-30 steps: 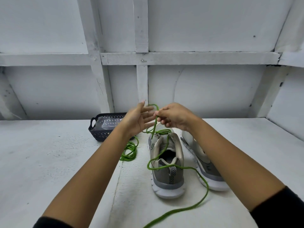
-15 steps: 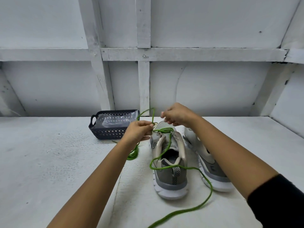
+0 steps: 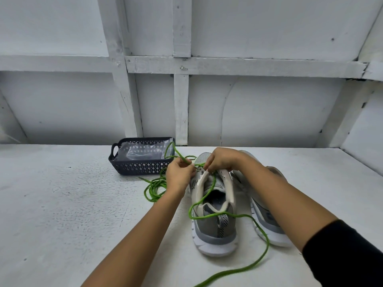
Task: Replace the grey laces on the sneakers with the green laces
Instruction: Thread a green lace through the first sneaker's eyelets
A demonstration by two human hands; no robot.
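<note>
I have both hands at the toe end of the near sneaker (image 3: 215, 230), which stands on the white counter (image 3: 62, 204) a little to five o'clock of the middle of my view, heel towards me and toe pointing to twelve. My left hand (image 3: 180, 172) is clenched on the green lace (image 3: 208, 190), its fingers curled and pinching the cord just at eleven o'clock of the shoe's opening. My right hand (image 3: 223, 160) comes in from the one o'clock side, knuckles up, fingertips curled down and gripping the same lace where it meets the front eyelets; the exact eyelet is hidden under my fingers.

From the pinch, one strand arcs up towards eleven o'clock and reaches across the near corner of the basket (image 3: 141, 166). The other strand runs down through the open throat of the shoe, loops over the heel collar, crosses towards three o'clock and trails over the counter to the bottom edge at six o'clock.

The second sneaker (image 3: 267, 220) stands just beside the first at its three o'clock, partly covered by my right forearm. A loose bundle of green cord (image 3: 154, 189) lies on the counter at nine o'clock of the near sneaker, beneath my left wrist. The dark perforated basket sits at ten o'clock, close to the white panelled wall (image 3: 269, 110), with a clear plastic bag (image 3: 143, 150) inside it.
</note>
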